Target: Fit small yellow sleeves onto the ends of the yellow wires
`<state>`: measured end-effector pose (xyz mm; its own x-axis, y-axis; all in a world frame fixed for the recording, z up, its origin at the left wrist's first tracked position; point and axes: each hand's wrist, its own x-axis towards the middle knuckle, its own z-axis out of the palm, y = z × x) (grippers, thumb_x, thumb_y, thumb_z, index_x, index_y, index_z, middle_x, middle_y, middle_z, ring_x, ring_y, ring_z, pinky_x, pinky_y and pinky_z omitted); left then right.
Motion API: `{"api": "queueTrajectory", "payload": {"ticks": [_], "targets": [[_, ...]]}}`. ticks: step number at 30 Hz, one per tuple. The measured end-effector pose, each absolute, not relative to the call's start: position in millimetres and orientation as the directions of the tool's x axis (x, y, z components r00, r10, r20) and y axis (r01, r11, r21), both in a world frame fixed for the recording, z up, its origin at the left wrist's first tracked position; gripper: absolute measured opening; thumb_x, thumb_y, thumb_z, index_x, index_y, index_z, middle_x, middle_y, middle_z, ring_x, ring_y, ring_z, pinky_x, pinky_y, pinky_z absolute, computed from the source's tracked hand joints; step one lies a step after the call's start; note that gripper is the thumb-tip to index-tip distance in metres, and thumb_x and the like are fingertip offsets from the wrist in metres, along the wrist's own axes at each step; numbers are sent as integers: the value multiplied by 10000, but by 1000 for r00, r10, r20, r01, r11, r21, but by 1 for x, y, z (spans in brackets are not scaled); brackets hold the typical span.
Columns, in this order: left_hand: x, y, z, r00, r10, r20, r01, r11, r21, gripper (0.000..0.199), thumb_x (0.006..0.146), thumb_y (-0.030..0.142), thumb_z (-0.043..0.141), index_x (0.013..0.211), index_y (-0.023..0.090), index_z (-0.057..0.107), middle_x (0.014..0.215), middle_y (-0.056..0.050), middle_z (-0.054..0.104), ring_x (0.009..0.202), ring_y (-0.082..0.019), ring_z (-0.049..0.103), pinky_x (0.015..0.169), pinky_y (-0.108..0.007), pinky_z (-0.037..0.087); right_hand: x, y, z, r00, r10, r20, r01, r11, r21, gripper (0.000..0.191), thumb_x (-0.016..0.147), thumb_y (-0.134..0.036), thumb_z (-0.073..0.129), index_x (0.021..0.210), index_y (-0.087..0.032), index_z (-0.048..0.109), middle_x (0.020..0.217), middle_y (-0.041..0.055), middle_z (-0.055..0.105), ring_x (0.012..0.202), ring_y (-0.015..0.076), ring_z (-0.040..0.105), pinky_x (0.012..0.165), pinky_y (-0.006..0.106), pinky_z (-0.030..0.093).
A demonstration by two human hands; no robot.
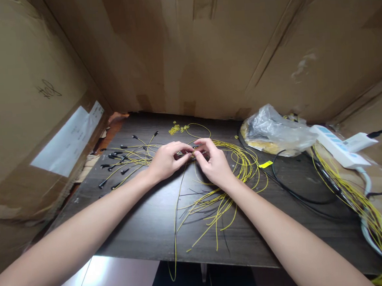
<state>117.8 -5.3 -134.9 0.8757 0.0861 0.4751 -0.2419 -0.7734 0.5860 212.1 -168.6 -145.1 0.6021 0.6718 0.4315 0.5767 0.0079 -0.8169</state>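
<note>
My left hand (170,159) and my right hand (212,161) meet at the middle of the dark table, fingertips pinched together on a thin yellow wire. Just what sits between the fingertips is too small to make out. To the left, a fan of yellow wires ends in small black connectors (123,158). A looped bundle of yellow wires (244,161) curves round behind and right of my right hand, its loose ends (212,215) spread toward the front. One strand (175,235) hangs over the table's front edge.
Small yellow pieces (174,129) lie at the back. A clear plastic bag (275,130), a white power strip (337,146), black cable (299,196) and more yellow wires (376,226) occupy the right. Cardboard walls (178,52) enclose the back and left.
</note>
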Motion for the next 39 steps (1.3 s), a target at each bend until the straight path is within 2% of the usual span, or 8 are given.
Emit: {"api": "queueTrajectory", "payload": {"ticks": [3, 8, 20, 27, 33, 39], "targets": [[117, -6, -135, 880, 83, 467, -248, -758, 603, 151, 921, 225, 616, 1007, 177, 730, 942, -48, 749, 799, -142, 676, 662, -234, 529, 213, -169, -145, 592, 685, 425, 583, 1, -813, 224, 949, -268, 506, 1168, -224, 517, 940, 41, 710, 792, 185, 686, 728, 324, 538], [117, -7, -135, 887, 81, 455, -250, -743, 621, 118, 905, 217, 638, 986, 171, 710, 917, -37, 741, 797, -140, 677, 674, -233, 535, 214, -169, -145, 565, 695, 444, 606, 16, -795, 242, 965, -259, 483, 1203, -226, 510, 946, 44, 694, 844, 193, 687, 820, 353, 543], [116, -10, -134, 882, 198, 427, -171, -709, 684, 80, 862, 221, 699, 920, 175, 729, 857, -23, 762, 732, -133, 683, 672, -236, 557, 210, -168, -142, 634, 633, 444, 528, 65, -847, 395, 861, -229, 627, 1234, -222, 496, 905, 21, 720, 822, 178, 710, 785, 330, 581], [116, -10, -133, 874, 218, 435, -161, -714, 682, 95, 873, 200, 709, 943, 176, 768, 865, -21, 787, 694, -121, 694, 685, -229, 565, 212, -167, -143, 675, 604, 424, 475, 85, -876, 431, 810, -246, 684, 1204, -225, 511, 908, 22, 754, 770, 173, 722, 776, 330, 601], [115, -9, -133, 858, 207, 469, -183, -731, 657, 86, 864, 181, 729, 934, 177, 780, 856, -22, 790, 693, -125, 699, 669, -228, 553, 213, -168, -143, 677, 612, 409, 476, 61, -878, 369, 826, -262, 672, 1167, -233, 533, 928, 38, 775, 820, 202, 752, 792, 354, 611], [116, -11, -132, 864, 248, 438, -153, -700, 698, 74, 853, 172, 735, 913, 172, 779, 838, -19, 789, 672, -119, 694, 668, -225, 565, 211, -169, -140, 666, 600, 443, 521, 52, -852, 337, 819, -232, 676, 1134, -229, 555, 917, 28, 772, 779, 181, 735, 778, 337, 600]]}}
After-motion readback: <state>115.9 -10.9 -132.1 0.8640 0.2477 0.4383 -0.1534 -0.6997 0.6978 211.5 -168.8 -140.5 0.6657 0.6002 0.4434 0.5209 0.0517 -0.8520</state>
